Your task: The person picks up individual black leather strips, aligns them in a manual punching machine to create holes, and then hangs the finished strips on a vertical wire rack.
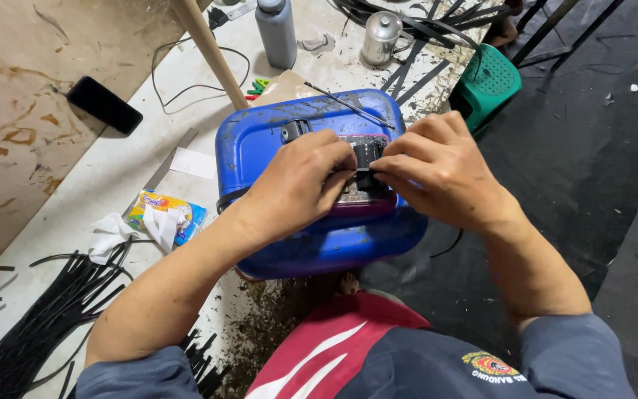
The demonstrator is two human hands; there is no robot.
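A blue plastic jerrycan (pixel 267 144) lies on its side in front of me, partly on the bench edge. On top of it rests a small flat block wrapped with black strap (pixel 367 151). My left hand (pixel 297 185) and my right hand (pixel 437 170) meet over it, the fingertips of both pinching the black strap at the middle. A black strap end runs out from under the can on the left side and another curls down at the right.
A pile of black straps (pixel 46 318) lies at lower left beside a tissue pack (pixel 167 214). A black phone (pixel 105 105), a grey bottle (pixel 276 31), a metal can (pixel 380 37), a wooden stick (pixel 208 52) and a green stool (pixel 490 83) stand farther off.
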